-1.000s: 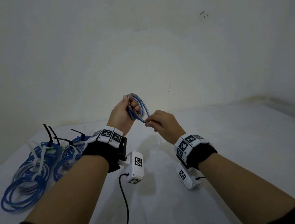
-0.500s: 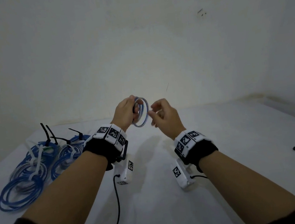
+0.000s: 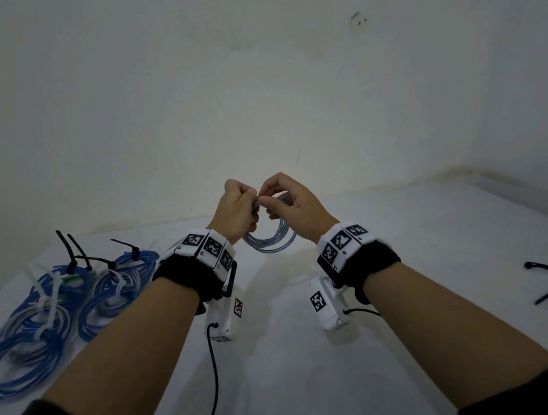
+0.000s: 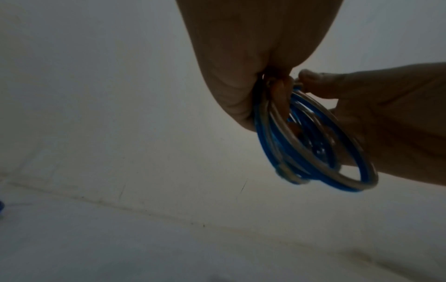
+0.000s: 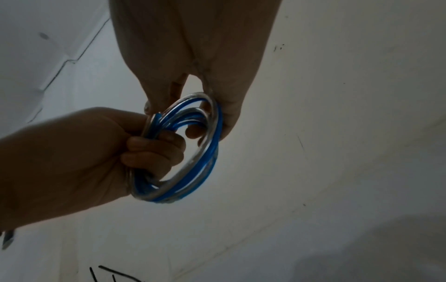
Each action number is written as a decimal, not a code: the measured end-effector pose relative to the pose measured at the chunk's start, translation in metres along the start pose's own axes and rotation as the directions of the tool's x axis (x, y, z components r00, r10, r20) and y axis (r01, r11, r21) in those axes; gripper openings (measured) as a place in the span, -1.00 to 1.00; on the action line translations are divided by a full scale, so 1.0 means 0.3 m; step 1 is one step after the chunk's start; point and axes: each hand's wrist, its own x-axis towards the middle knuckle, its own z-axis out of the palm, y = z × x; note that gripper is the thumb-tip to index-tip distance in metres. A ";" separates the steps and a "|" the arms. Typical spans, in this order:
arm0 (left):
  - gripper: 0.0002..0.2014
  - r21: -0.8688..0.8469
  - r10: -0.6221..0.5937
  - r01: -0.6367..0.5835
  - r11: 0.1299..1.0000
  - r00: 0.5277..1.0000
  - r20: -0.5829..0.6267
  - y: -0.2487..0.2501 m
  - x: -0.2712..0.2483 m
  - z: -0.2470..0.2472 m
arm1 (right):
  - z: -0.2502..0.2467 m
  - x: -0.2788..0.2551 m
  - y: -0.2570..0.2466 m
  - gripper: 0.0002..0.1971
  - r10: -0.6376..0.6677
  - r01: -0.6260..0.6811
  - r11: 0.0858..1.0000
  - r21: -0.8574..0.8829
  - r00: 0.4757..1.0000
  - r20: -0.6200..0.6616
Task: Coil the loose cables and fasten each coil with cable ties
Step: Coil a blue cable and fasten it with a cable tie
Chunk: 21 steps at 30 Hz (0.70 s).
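Observation:
A small coil of blue and clear cable hangs in the air above the white table, between my two hands. My left hand grips one side of the coil with its fingers curled through the loop. My right hand pinches the top of the coil where the two hands meet. A loose black cable tie lies bent on the table at the far right.
Several blue cable coils bound with white and black ties lie at the left of the table. A plain wall stands right behind the table. Black leads hang from the wrist cameras.
The coil has turned from upright to hanging below the hands. My right hand has closed in and now pinches the coil's top beside my left hand; both hands have risen slightly.

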 end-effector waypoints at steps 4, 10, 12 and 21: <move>-0.82 -0.069 -0.027 0.031 0.997 0.998 0.054 -0.005 0.012 0.016 | -0.032 -0.017 0.003 -0.94 0.061 -0.059 0.994 0.087 0.998 -0.018; -0.74 -0.093 -0.022 0.037 0.995 0.987 0.161 -0.002 0.009 0.052 | -0.068 -0.037 0.004 -0.89 0.148 -0.110 0.962 0.250 0.979 -0.140; -0.73 -0.055 -0.029 0.039 0.998 0.983 0.182 -0.002 0.008 0.063 | -0.079 -0.043 0.005 -0.88 0.157 -0.108 0.958 0.266 0.973 -0.170; -0.58 -0.055 -0.179 0.211 0.976 0.922 0.343 0.002 -0.007 0.091 | -0.145 -0.064 0.021 -0.89 0.194 -0.106 0.940 0.323 0.948 -0.251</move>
